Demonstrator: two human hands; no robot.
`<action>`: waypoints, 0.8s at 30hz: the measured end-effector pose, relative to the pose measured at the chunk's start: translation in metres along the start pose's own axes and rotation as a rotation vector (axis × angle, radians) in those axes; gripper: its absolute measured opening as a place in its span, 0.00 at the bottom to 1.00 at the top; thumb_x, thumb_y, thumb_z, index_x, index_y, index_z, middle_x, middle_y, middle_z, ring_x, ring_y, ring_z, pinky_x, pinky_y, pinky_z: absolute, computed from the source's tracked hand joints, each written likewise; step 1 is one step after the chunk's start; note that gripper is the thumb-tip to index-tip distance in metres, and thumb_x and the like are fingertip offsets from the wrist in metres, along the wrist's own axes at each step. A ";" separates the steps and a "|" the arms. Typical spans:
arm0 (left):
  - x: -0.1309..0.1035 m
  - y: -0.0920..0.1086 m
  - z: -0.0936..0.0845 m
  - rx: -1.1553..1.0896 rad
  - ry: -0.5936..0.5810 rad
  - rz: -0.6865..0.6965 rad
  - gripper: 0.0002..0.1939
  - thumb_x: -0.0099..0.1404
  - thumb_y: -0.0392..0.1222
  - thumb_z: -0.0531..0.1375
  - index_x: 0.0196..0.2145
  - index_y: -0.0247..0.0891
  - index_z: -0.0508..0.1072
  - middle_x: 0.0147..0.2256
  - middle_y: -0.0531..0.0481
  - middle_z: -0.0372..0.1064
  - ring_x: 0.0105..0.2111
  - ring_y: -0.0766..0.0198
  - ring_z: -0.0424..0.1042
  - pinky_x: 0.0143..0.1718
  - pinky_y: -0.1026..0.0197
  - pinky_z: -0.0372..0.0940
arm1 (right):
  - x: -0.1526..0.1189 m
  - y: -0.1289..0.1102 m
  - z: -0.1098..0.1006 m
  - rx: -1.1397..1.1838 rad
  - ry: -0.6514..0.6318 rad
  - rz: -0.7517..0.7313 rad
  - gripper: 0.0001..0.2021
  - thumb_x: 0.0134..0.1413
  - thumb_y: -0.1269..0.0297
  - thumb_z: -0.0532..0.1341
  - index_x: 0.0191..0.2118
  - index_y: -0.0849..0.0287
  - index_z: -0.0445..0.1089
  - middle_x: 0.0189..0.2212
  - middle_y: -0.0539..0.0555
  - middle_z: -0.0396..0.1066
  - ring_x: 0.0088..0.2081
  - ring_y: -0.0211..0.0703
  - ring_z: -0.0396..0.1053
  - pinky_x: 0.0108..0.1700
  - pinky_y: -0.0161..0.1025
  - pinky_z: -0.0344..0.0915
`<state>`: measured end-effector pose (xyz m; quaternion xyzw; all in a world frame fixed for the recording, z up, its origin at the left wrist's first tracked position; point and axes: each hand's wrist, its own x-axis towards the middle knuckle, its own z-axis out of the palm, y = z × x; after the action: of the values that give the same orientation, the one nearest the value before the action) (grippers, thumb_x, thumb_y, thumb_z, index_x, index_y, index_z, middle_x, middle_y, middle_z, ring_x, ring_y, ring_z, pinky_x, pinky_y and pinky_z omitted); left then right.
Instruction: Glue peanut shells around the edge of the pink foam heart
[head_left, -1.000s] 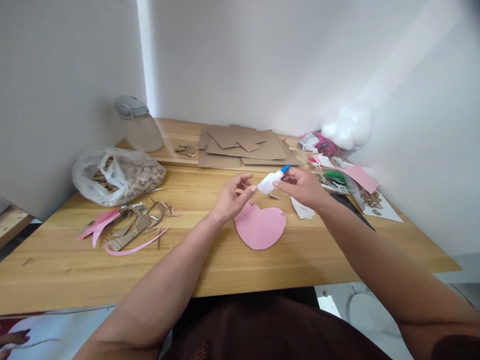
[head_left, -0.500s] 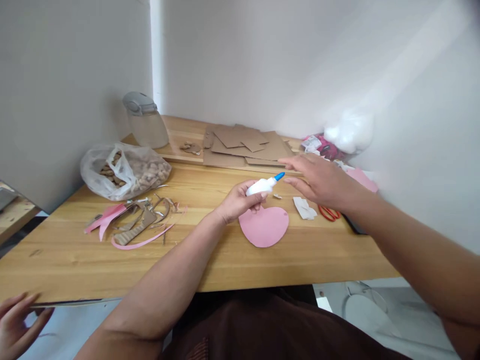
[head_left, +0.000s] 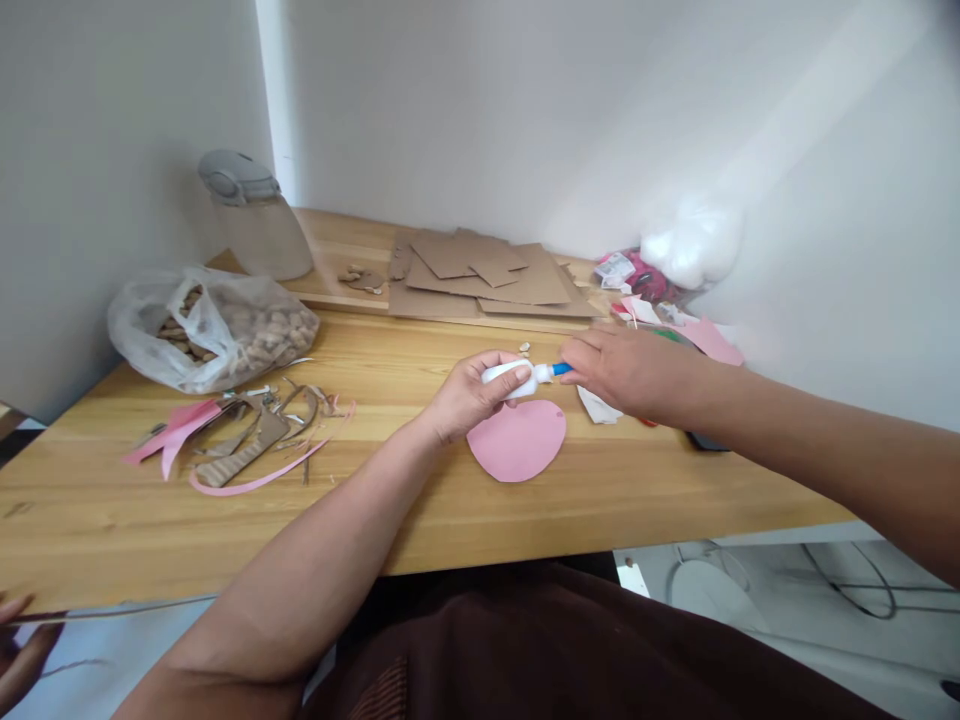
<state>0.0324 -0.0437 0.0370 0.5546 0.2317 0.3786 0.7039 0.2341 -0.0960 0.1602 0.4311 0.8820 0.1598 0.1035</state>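
A flat pink paper cut-out with a rounded lower edge (head_left: 517, 450) is laid on the pale wooden bench (head_left: 450, 525), its top left part covered by the left hand (head_left: 472, 395). Just above the cut-out, a small white plastic bottle (head_left: 496, 373) is held roughly level, its body wrapped by the left fingers. The blue narrow cap (head_left: 561, 369) at its nozzle end is pinched by the fingers of the right hand (head_left: 626, 370); whether it is fully seated cannot be told. Between the cut-out and the front edge of the bench, a broad strip of wood grain is seen, and a wider stretch is shown to its left, bounded by a loose heap of brown cardboard offcuts and pink paper strips (head_left: 262, 435). Near the cut-out's right side, crumpled white paper scraps (head_left: 598, 405) are partly overhung by the right hand, so movement there is narrowed. Well beyond the cut-out, room is limited by a stack of flat brown cardboard sheets (head_left: 487, 290), with a white wall risen behind. Far to its left, a translucent white plastic bag of tan lumpy pieces (head_left: 277, 335) is set; past the left front edge, another person's hand (head_left: 26, 665) is partly seen.
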 end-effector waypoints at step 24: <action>0.006 -0.013 0.011 -0.037 0.407 0.110 0.22 0.60 0.58 0.67 0.24 0.39 0.65 0.24 0.55 0.63 0.22 0.72 0.56 0.22 0.64 0.52 | 0.018 -0.031 0.031 0.209 -0.020 0.205 0.14 0.69 0.58 0.50 0.35 0.56 0.66 0.27 0.56 0.71 0.27 0.45 0.64 0.28 0.41 0.46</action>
<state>0.0475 -0.0466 0.0280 0.4655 0.3315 0.5250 0.6307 0.2105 -0.0932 0.1198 0.5291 0.8440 0.0723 0.0499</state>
